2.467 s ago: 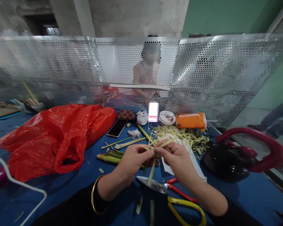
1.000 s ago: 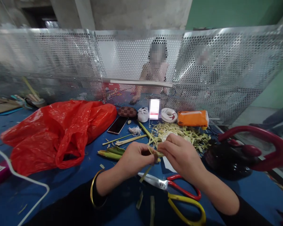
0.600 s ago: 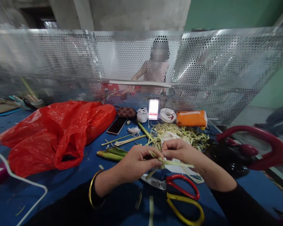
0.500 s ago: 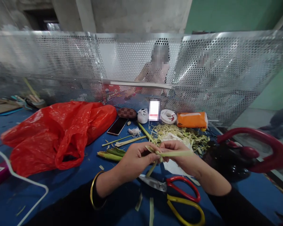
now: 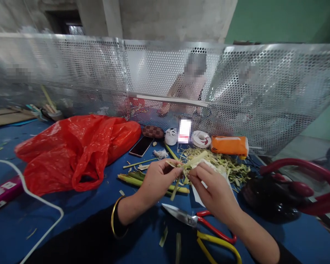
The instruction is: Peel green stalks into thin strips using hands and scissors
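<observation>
Pale green plant-leaf strips (image 5: 195,160), folded into a small knot, are pinched between the thumb and fingers of my left hand (image 5: 160,178). One wide strip slants up to the right, and a narrower one hangs below. At the knot's right side, my right hand (image 5: 209,183) has its fingertips pressed together, apparently on a strip end; its fingers partly hide the grip. Below the hands lie scissors (image 5: 181,215) with one red and one yellow handle. Behind my left hand, green stalks (image 5: 130,180) rest on the blue table (image 5: 143,234).
Leaf scraps (image 5: 225,165) and a white tissue (image 5: 199,196) lie beyond my right hand. A dark kettle (image 5: 272,200) stands right, a red plastic bag (image 5: 79,146) left. A phone (image 5: 141,146), a white spool (image 5: 201,139) and an orange packet (image 5: 229,145) sit before a perforated metal screen (image 5: 154,69).
My right hand has turned and its fingers now point down-left at the knot. The wide strip that pointed right now slants upward. The view has shifted slightly left.
</observation>
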Demonstrator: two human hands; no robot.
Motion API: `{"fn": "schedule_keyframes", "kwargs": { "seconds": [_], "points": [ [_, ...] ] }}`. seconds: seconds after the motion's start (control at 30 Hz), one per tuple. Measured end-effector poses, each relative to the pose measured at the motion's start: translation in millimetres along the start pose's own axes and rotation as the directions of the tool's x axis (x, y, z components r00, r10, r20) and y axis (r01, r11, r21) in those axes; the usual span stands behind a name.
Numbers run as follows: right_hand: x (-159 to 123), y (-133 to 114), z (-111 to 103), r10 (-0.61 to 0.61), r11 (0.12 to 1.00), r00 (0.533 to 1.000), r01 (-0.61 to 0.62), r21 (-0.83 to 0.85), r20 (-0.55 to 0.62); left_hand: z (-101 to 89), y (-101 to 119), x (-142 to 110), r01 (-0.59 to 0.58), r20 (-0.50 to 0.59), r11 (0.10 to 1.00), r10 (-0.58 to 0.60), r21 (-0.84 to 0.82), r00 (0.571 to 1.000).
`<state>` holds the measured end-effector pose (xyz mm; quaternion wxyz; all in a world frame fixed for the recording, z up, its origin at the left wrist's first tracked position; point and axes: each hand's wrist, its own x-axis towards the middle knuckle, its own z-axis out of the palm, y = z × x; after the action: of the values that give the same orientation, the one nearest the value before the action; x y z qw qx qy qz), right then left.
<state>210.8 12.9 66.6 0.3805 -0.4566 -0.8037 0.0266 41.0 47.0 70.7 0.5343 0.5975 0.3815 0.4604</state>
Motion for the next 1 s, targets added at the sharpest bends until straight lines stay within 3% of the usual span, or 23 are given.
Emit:
{"fn": "schedule_keyframes", "kwargs": {
  "seconds": [0.13, 0.27, 0.33, 0.53, 0.7, 0.83, 0.9, 1.0],
  "points": [
    [0.3, -2.4, -2.5, -0.267, 0.923, 0.959, 0.224, -0.312, -0.099, 0.2, -1.9, 0.5, -0.008, 0.015, 0.999, 0.008, 0.045, 1.000],
    [-1.6, 1.3, -3.4, -0.474, 0.826, 0.880, 0.430, -0.365, -0.034, 1.7, -1.9, -0.8, 0.023, 0.060, 0.998, -0.027, 0.053, 0.998],
    [-3.1, 2.4, -2.7, -0.494, 0.822, 0.869, 0.464, -0.331, -0.007, 2.6, -0.7, -1.6, 0.056, 0.064, 0.997, -0.060, 0.051, 0.996],
    [0.1, -2.9, -0.4, -0.432, 0.893, 0.900, 0.419, -0.163, -0.054, 3.4, 0.2, -3.0, 0.066, 0.071, 0.988, -0.076, 0.139, 0.995],
    [3.4, -3.7, -2.3, -0.212, 0.977, 0.974, 0.211, -0.016, -0.076, 1.1, -0.9, -5.2, -0.055, 0.217, 0.939, -0.021, 0.338, 0.976],
    [3.9, 1.8, -6.4, 0.059, 0.990, 0.998, -0.063, 0.130, 0.029, -2.2, 5.2, -7.0, -0.145, 0.351, 0.900, -0.010, 0.412, 0.936],
    [4.9, 7.4, -9.3, 0.178, 0.946, 0.970, -0.215, 0.244, 0.164, -3.4, 7.4, -7.3, -0.167, 0.388, 0.891, -0.011, 0.421, 0.922],
    [6.5, 18.7, -12.6, 0.288, 0.773, 0.858, -0.471, 0.425, 0.425, -3.9, 7.0, -8.4, -0.210, 0.429, 0.885, 0.012, 0.416, 0.903]
  ]
}}
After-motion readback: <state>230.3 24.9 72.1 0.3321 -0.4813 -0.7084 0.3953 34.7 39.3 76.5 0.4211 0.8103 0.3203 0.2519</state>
